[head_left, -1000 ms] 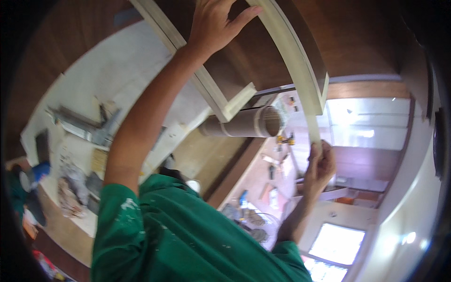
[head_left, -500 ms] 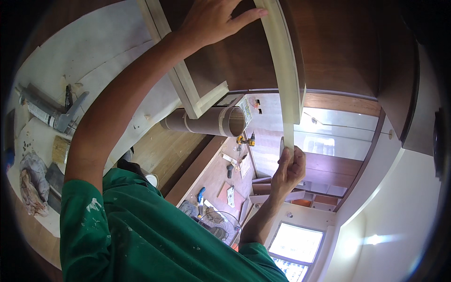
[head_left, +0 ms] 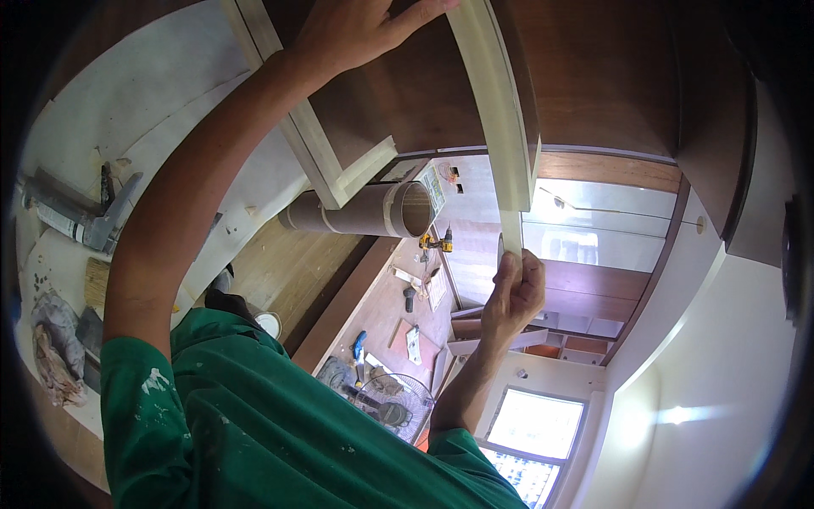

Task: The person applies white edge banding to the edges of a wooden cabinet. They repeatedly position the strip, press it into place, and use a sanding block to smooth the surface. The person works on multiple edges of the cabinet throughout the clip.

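A long pale strip [head_left: 485, 89] runs along the edge of a dark brown panel [head_left: 415, 97], and its narrower lower end sticks out past the panel's corner. My right hand [head_left: 519, 297] pinches that protruding end between thumb and fingers. Higher up, at the picture's top edge, my left hand [head_left: 356, 34] is spread, its thumb stretched out to the strip's face. The other fingers of this hand are mostly cut off by the frame. To the left, beneath my left forearm, a second pale-edged border [head_left: 326, 170] of the panel ends in a corner.
A large brown cardboard tube [head_left: 343, 219] lies below the panel. Farther off, a yellow-black cordless drill [head_left: 437, 243], a wire-guard fan [head_left: 394, 407] and hand tools sit on a wooden surface. At left are a caulking gun [head_left: 72, 220], a brush [head_left: 95, 284] and crumpled rags [head_left: 55, 348].
The whole view has shifted slightly, so panel, strip and both hands appear a little farther left and higher. My right hand keeps its pinch; my left thumb stays at the strip.
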A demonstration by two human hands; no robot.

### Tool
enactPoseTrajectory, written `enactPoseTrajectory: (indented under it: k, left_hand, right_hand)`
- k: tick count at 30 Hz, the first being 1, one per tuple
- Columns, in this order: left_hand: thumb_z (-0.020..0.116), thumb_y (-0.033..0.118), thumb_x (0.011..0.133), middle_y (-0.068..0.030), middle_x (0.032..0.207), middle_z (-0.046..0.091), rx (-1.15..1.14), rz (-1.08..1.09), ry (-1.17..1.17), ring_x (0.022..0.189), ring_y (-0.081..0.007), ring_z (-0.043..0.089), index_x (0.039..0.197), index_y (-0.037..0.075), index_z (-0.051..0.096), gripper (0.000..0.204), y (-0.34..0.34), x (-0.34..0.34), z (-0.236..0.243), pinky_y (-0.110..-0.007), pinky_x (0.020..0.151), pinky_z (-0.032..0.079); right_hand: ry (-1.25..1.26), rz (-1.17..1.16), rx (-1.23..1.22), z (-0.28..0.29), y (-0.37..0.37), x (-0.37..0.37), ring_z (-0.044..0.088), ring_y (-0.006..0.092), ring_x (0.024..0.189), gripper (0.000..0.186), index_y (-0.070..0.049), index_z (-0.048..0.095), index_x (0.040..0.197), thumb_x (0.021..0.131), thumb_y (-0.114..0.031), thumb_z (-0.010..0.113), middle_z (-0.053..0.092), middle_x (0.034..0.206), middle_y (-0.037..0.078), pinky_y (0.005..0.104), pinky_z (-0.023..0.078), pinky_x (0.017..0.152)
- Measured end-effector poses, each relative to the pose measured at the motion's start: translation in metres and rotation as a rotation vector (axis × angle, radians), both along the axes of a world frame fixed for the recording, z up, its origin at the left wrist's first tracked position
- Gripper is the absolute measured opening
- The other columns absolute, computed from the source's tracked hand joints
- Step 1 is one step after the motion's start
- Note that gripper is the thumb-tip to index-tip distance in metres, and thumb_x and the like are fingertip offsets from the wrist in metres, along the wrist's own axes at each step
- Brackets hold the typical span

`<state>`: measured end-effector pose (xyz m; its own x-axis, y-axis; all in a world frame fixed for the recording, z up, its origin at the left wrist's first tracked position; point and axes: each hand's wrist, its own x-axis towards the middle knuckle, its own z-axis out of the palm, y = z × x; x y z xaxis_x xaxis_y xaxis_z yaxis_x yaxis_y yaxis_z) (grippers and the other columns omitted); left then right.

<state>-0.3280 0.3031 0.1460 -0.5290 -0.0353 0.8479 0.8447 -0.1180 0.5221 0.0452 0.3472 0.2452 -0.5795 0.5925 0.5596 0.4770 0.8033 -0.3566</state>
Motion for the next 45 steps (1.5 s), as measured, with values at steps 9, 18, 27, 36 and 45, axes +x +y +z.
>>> enactPoseTrajectory:
  k: [9,18,27,36,45]
  left_hand:
    - [0.063,0.04,0.101,-0.0312,0.167,0.016,-0.003,0.016,0.008,0.155,-0.0452,0.018,0.161,0.002,0.028,0.078,0.002,0.0,-0.001,-0.057,0.124,0.021]
    - [0.081,0.067,0.076,-0.0361,0.165,0.009,-0.062,0.004,-0.112,0.156,-0.048,0.009,0.163,0.0,0.01,0.131,0.004,0.019,0.008,-0.061,0.124,0.017]
    - [0.081,0.075,0.069,-0.0387,0.164,0.007,-0.075,0.01,-0.083,0.155,-0.0507,0.008,0.162,-0.003,0.007,0.142,0.006,0.017,0.008,-0.064,0.123,0.016]
    - [0.081,0.075,0.069,-0.0392,0.164,0.005,-0.093,0.009,-0.09,0.155,-0.0515,0.007,0.162,-0.002,0.006,0.143,0.006,0.015,0.007,-0.066,0.123,0.016]
    - [0.082,0.075,0.068,-0.0364,0.165,0.003,-0.103,-0.003,-0.111,0.156,-0.049,0.003,0.163,0.001,0.004,0.143,0.009,0.016,0.005,-0.065,0.123,0.016]
  right_hand:
    - [-0.008,0.002,0.033,-0.003,0.004,0.002,0.047,0.0053,0.066,0.015,0.003,0.065,0.107,0.103,-0.011,0.066,0.064,0.079,0.004,0.0226,0.038,0.057]
    - [-0.019,-0.027,0.015,-0.002,0.007,0.002,0.048,0.0065,0.069,0.016,0.004,0.065,0.106,0.103,-0.012,0.065,0.065,0.081,0.005,0.0229,0.04,0.06]
    - [-0.005,-0.045,-0.013,-0.001,-0.002,0.004,0.044,0.0039,0.064,0.017,0.002,0.065,0.108,0.102,-0.013,0.068,0.055,0.077,-0.001,0.0205,0.034,0.056]
    - [-0.031,0.005,0.038,0.005,-0.044,0.012,0.047,0.0038,0.069,0.009,0.002,0.065,0.107,0.101,-0.004,0.066,0.061,0.088,0.001,0.0201,0.034,0.056]
    - [-0.01,-0.031,0.039,-0.007,-0.001,0.004,0.044,0.0027,0.059,0.015,0.003,0.064,0.106,0.101,-0.011,0.067,0.062,0.075,0.003,0.022,0.034,0.05]
